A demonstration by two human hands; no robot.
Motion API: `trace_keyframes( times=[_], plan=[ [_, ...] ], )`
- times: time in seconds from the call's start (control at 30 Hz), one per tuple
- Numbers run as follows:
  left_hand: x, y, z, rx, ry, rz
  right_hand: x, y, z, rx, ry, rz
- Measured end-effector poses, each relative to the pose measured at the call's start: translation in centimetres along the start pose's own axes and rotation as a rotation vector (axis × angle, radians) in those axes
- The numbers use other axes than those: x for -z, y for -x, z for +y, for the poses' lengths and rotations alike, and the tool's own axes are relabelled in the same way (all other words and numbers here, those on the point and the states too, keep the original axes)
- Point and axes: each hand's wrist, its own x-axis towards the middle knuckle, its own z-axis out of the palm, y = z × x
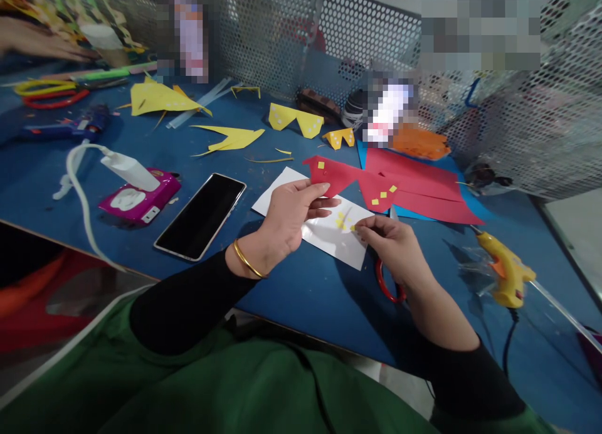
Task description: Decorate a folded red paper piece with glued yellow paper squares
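My left hand [294, 214] pinches the left part of a red paper cut-out [336, 175], holding it above a white sheet [324, 236]. Small yellow squares [383, 195] sit on the cut-out, one at its left end and several on its right. My right hand [388, 236] is closed in a pinch on a small yellow paper square [353, 228] over the sheet. A few more yellow paper bits [340, 219] lie on the sheet beside those fingertips. Red-handled scissors [389, 286] lie partly under my right hand.
A phone [201, 216] and a magenta power adapter [141, 195] lie to the left. On the right are a yellow glue gun [505, 268] and red paper sheets [423, 189]. Yellow cut-outs [296, 120] stand behind. Another person's hand [42, 39] reaches in at far left.
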Motion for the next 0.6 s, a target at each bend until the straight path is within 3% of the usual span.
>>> trace_keyframes(
  times=[0.2, 0.3, 0.4, 0.53, 0.6],
  plan=[
    [-0.1, 0.0, -0.3, -0.022, -0.03, 0.01, 0.3, 1.6, -1.9, -0.134, -0.292, -0.252],
    [-0.2, 0.1, -0.5, -0.053, -0.083, -0.002, 0.3, 3.3, -3.5, -0.056, -0.243, -0.344],
    [-0.2, 0.3, -0.7, -0.085, -0.148, -0.041, 0.2, 4.6, -5.0, 0.173, -0.048, -0.229],
    [-0.3, 0.7, -0.9, -0.11, -0.217, -0.115, 0.2, 4.6, -6.3, 0.577, 0.322, 0.109],
    [-0.3, 0.9, -0.9, -0.094, -0.229, -0.137, 0.1, 3.9, -6.5, 0.66, 0.43, 0.191]
  ],
)
